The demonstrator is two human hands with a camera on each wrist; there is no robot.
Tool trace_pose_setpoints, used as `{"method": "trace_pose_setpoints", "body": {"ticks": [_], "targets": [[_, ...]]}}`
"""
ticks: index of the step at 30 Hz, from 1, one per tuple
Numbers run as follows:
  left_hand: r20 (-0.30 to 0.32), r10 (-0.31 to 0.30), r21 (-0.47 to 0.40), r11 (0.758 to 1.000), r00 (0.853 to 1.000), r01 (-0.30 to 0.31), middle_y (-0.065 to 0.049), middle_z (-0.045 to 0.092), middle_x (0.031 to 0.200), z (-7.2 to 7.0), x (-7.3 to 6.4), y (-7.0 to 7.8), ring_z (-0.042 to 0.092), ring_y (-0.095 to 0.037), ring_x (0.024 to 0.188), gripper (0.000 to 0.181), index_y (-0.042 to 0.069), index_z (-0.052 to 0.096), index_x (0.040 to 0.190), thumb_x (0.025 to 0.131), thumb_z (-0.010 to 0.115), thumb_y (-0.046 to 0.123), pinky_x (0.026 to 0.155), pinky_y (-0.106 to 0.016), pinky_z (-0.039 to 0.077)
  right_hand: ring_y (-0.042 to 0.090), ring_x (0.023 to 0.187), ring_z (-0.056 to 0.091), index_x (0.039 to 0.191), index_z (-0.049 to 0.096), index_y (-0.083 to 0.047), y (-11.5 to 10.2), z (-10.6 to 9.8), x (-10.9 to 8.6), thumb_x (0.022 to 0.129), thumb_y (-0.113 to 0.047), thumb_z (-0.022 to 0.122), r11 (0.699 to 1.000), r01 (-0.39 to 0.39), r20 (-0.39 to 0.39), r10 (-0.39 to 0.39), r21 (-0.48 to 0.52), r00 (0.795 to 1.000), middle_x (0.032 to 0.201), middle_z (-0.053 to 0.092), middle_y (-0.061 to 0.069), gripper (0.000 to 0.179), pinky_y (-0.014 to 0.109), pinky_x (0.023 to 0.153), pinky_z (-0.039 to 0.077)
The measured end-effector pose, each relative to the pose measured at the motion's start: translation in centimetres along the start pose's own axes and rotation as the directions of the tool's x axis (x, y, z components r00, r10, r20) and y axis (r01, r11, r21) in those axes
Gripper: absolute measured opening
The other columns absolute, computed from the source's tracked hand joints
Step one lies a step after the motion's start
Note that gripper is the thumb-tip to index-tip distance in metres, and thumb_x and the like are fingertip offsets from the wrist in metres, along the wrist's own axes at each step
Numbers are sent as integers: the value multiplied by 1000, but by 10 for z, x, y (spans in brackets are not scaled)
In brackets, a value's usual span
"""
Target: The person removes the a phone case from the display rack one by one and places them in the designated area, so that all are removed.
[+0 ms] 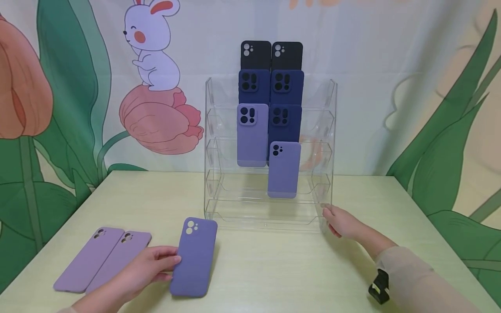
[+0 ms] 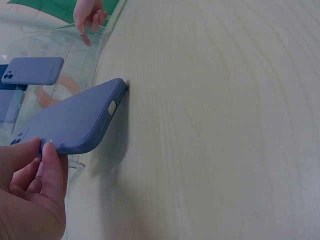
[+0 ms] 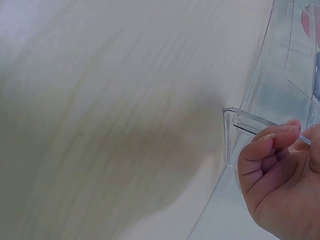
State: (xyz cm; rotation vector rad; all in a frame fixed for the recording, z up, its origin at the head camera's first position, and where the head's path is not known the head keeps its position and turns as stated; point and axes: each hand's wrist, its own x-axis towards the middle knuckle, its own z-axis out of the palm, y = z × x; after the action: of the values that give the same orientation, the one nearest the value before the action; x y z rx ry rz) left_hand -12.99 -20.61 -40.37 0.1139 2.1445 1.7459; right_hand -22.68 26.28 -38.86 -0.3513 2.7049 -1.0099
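Note:
My left hand (image 1: 142,270) pinches a blue-purple phone case (image 1: 194,261) by its left edge, between thumb and fingers. The case is tilted upright in front of the rack, its camera cutout at the top. In the left wrist view the case (image 2: 75,120) shows its bottom port opening, and a lower end is close to the tabletop. At the right, my right hand (image 1: 344,223) grips the lower front corner of a clear tiered display rack (image 1: 266,211). The right wrist view shows thumb and curled fingers of this hand (image 3: 280,182) pinching the rack's clear edge (image 3: 229,135).
On the rack stand two black cases (image 1: 256,61), several dark blue cases (image 1: 287,93), a light purple case (image 1: 252,145) and another purple one (image 1: 283,174) lower right. Two mauve cases (image 1: 90,261) lie side by side on the table (image 1: 282,269) at left. A printed cloth hangs behind.

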Motion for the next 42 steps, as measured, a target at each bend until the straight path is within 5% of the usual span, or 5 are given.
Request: {"method": "trace_pose_setpoints", "body": {"ticks": [10,19,28,39,42], "targets": [[-63,-61,113,991,996,68,-14,67,100,-9,-4,-4,64,-17,83,52,-20,44,124,90,62,16,69,-32,54,11,38,33,139,22,17,0,0,1,102,-16,23,1000,-2,4,2,-8,1000,46,38,-2,49,29,44,35],[-195,-154,281,937,969,206,-16,66,99,-13,-1,-3,65,-21,81,47,-17,52,118,87,65,16,68,-36,54,11,38,32,138,23,17,2,0,0,102,-16,23,1000,3,6,-3,-7,1000,46,37,-2,49,29,44,34],[-184,-99,467,866,978,176,-8,65,84,-27,-7,-6,61,-18,63,39,-15,58,111,84,67,12,53,-32,49,11,38,31,139,22,17,1,0,-1,102,-19,22,1000,5,6,-5,8,1000,45,37,-1,51,28,43,32],[-177,4,771,622,984,136,-1,61,77,-30,-9,1,54,-13,69,77,-15,46,126,74,78,31,66,-37,46,12,39,32,138,22,17,-2,0,-2,102,-18,22,1000,-7,4,7,8,1000,47,37,-1,50,28,44,32],[-184,-1,798,583,983,150,-1,62,78,-28,-10,3,55,-14,70,75,-12,46,127,74,78,31,67,-39,47,12,39,32,138,22,17,-1,0,-2,102,-18,23,1000,-7,4,7,8,1000,47,38,-1,50,28,44,32]]}}
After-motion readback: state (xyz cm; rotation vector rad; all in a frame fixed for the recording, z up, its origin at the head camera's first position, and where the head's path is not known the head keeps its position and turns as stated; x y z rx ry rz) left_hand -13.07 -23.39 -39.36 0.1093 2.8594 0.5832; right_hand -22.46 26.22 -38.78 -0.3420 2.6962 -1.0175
